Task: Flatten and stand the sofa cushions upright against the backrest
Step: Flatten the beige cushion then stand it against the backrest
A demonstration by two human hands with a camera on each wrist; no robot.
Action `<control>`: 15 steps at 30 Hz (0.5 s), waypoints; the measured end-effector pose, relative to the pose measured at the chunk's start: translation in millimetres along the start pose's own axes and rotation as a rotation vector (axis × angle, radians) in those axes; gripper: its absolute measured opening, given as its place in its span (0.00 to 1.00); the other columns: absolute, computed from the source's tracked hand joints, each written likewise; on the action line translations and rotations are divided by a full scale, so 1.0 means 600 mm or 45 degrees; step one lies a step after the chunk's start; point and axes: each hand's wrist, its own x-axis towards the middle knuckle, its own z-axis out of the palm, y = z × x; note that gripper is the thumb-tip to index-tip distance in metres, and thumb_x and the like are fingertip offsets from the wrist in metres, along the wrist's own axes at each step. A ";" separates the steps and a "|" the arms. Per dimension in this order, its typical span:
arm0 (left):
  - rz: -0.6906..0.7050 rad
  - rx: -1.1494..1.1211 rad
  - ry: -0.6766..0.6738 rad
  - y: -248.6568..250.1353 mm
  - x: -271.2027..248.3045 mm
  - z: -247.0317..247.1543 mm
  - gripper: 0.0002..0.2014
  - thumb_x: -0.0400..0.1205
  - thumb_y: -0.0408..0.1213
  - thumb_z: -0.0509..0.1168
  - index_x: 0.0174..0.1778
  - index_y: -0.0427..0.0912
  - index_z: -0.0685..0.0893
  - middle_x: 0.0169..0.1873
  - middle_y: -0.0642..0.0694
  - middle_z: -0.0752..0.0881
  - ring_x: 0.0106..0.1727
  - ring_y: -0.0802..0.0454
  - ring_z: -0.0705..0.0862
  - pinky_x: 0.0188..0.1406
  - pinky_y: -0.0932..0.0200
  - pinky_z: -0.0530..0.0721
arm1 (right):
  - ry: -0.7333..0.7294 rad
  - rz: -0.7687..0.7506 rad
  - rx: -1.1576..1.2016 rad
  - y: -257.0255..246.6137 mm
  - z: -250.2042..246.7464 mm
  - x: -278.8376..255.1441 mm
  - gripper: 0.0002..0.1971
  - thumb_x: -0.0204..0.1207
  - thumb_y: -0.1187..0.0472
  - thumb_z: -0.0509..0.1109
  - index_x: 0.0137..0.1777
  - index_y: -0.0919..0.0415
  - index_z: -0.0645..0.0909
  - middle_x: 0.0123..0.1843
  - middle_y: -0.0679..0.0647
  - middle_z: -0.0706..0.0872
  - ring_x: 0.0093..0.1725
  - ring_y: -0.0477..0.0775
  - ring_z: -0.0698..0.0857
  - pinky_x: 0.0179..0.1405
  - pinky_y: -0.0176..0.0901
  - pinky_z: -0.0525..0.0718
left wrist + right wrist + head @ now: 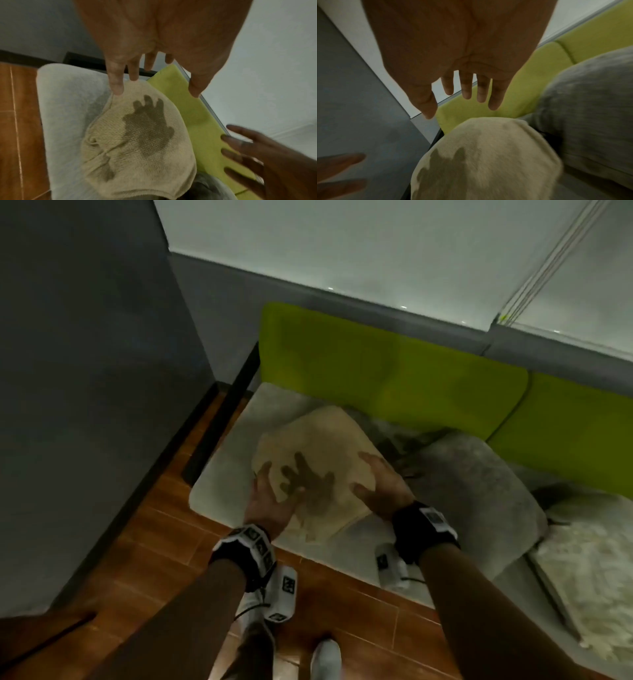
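Note:
A beige knitted cushion (318,446) (137,148) (488,162) lies flat on the pale sofa seat (222,474), just in front of the lime-green backrest (376,371) (197,121) (530,88). My left hand (270,494) (154,40) hovers over its near left part with straight, spread fingers and casts a dark hand-shaped shadow on the fabric. My right hand (380,484) (462,47) is open at the cushion's right edge, palm toward it; whether it touches is unclear. A grey cushion (479,491) (590,121) lies slumped on the seat to the right.
A tall grey panel (85,371) stands close on the left of the sofa. Brown wooden floor (154,542) runs along the seat's front edge, where my white shoe (325,659) stands. A shaggy cream cover (589,559) lies at the far right.

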 end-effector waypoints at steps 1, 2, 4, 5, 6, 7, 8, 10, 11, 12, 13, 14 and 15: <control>-0.030 -0.048 0.023 0.002 0.027 0.008 0.50 0.75 0.61 0.73 0.87 0.53 0.52 0.85 0.42 0.59 0.81 0.37 0.68 0.77 0.38 0.72 | 0.041 -0.066 -0.019 -0.006 0.009 0.036 0.37 0.81 0.53 0.75 0.87 0.51 0.63 0.87 0.52 0.67 0.83 0.57 0.69 0.78 0.49 0.70; -0.123 -0.076 0.031 0.001 0.055 0.014 0.52 0.74 0.63 0.73 0.88 0.52 0.51 0.86 0.42 0.58 0.82 0.36 0.66 0.79 0.38 0.70 | 0.052 -0.075 -0.043 -0.012 0.014 0.068 0.37 0.81 0.51 0.75 0.87 0.50 0.63 0.88 0.52 0.65 0.84 0.58 0.67 0.80 0.51 0.69; -0.371 -0.110 -0.032 -0.009 0.102 0.031 0.57 0.72 0.66 0.73 0.88 0.51 0.47 0.87 0.44 0.53 0.85 0.37 0.61 0.80 0.38 0.67 | 0.004 -0.016 -0.132 -0.018 0.030 0.132 0.38 0.81 0.46 0.73 0.88 0.46 0.61 0.90 0.51 0.60 0.87 0.58 0.61 0.83 0.54 0.66; -0.478 -0.142 -0.065 -0.020 0.122 0.041 0.59 0.70 0.68 0.73 0.88 0.51 0.45 0.87 0.45 0.52 0.85 0.38 0.59 0.80 0.37 0.66 | -0.028 0.049 -0.197 -0.011 0.042 0.161 0.38 0.81 0.44 0.71 0.88 0.45 0.59 0.91 0.50 0.57 0.88 0.59 0.59 0.84 0.54 0.64; -0.553 -0.195 -0.080 -0.037 0.144 0.054 0.63 0.66 0.70 0.75 0.88 0.51 0.44 0.87 0.45 0.53 0.85 0.37 0.60 0.79 0.36 0.67 | -0.063 0.097 -0.263 -0.001 0.056 0.187 0.40 0.81 0.41 0.70 0.89 0.45 0.56 0.91 0.50 0.54 0.88 0.60 0.56 0.84 0.56 0.62; -0.589 -0.245 -0.092 -0.052 0.163 0.063 0.69 0.59 0.74 0.75 0.88 0.51 0.44 0.87 0.43 0.55 0.84 0.36 0.61 0.78 0.35 0.68 | -0.095 0.148 -0.313 0.012 0.067 0.207 0.41 0.81 0.39 0.68 0.90 0.45 0.54 0.92 0.51 0.52 0.89 0.62 0.54 0.85 0.57 0.60; -0.599 -0.290 -0.110 -0.070 0.179 0.076 0.74 0.51 0.79 0.74 0.88 0.50 0.45 0.86 0.42 0.58 0.83 0.35 0.64 0.78 0.35 0.68 | -0.117 0.190 -0.330 0.026 0.077 0.223 0.41 0.82 0.37 0.66 0.90 0.45 0.53 0.92 0.51 0.50 0.90 0.62 0.51 0.86 0.57 0.58; -0.601 -0.375 -0.154 -0.099 0.201 0.095 0.80 0.42 0.85 0.68 0.88 0.48 0.49 0.84 0.41 0.65 0.80 0.34 0.69 0.78 0.35 0.70 | -0.128 0.226 -0.334 0.050 0.094 0.244 0.40 0.81 0.33 0.63 0.89 0.41 0.53 0.92 0.48 0.49 0.90 0.62 0.50 0.87 0.58 0.54; -0.604 -0.398 -0.178 -0.103 0.204 0.101 0.80 0.43 0.85 0.68 0.88 0.47 0.49 0.83 0.41 0.67 0.79 0.34 0.71 0.78 0.37 0.70 | -0.127 0.227 -0.328 0.062 0.100 0.248 0.39 0.81 0.32 0.63 0.89 0.38 0.53 0.92 0.46 0.50 0.90 0.61 0.51 0.87 0.58 0.54; -0.605 -0.398 -0.190 -0.105 0.207 0.104 0.78 0.46 0.83 0.70 0.88 0.46 0.49 0.83 0.41 0.67 0.79 0.35 0.71 0.78 0.38 0.70 | -0.113 0.215 -0.326 0.073 0.101 0.250 0.38 0.80 0.30 0.62 0.88 0.36 0.54 0.92 0.44 0.52 0.89 0.60 0.53 0.86 0.59 0.56; -0.606 -0.389 -0.196 -0.103 0.208 0.105 0.75 0.50 0.81 0.70 0.88 0.45 0.48 0.83 0.40 0.68 0.79 0.35 0.72 0.78 0.40 0.70 | -0.089 0.205 -0.316 0.081 0.097 0.251 0.37 0.80 0.29 0.62 0.87 0.34 0.57 0.91 0.42 0.55 0.88 0.60 0.56 0.85 0.61 0.59; -0.607 -0.381 -0.196 -0.101 0.208 0.105 0.73 0.53 0.79 0.70 0.88 0.44 0.47 0.83 0.40 0.67 0.78 0.34 0.72 0.77 0.41 0.70 | -0.057 0.207 -0.302 0.089 0.089 0.255 0.35 0.79 0.29 0.62 0.85 0.32 0.60 0.90 0.42 0.58 0.87 0.61 0.59 0.83 0.63 0.62; -0.597 -0.375 -0.187 -0.100 0.208 0.105 0.74 0.52 0.80 0.70 0.88 0.44 0.47 0.83 0.39 0.67 0.78 0.34 0.71 0.77 0.41 0.70 | -0.020 0.235 -0.284 0.101 0.079 0.261 0.34 0.79 0.28 0.62 0.84 0.32 0.62 0.89 0.42 0.59 0.86 0.62 0.60 0.82 0.64 0.63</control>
